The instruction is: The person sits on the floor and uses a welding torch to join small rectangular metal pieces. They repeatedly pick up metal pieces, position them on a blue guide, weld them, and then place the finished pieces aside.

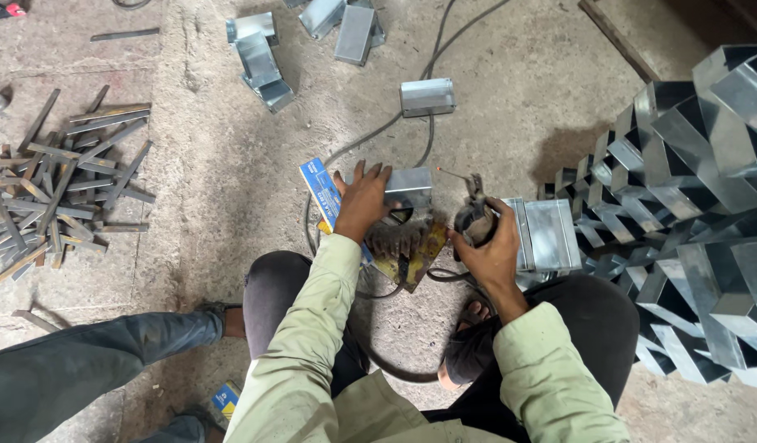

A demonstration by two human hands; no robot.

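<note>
Steel box section [410,187] is pinned to the floor under the spread left hand [360,201] — its long axis crosswise; the right hand [491,246] grips an electrode holder [474,215] just beside it

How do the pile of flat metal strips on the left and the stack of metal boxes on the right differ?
The strips are thin, flat, dark and rusty; the boxes are hollow, rectangular, bright and shiny. The strips lie scattered low on the floor, crossing at all angles; the boxes are piled high in ordered rows. Both are metal, lie beside the person, and neither hand touches them.
</note>
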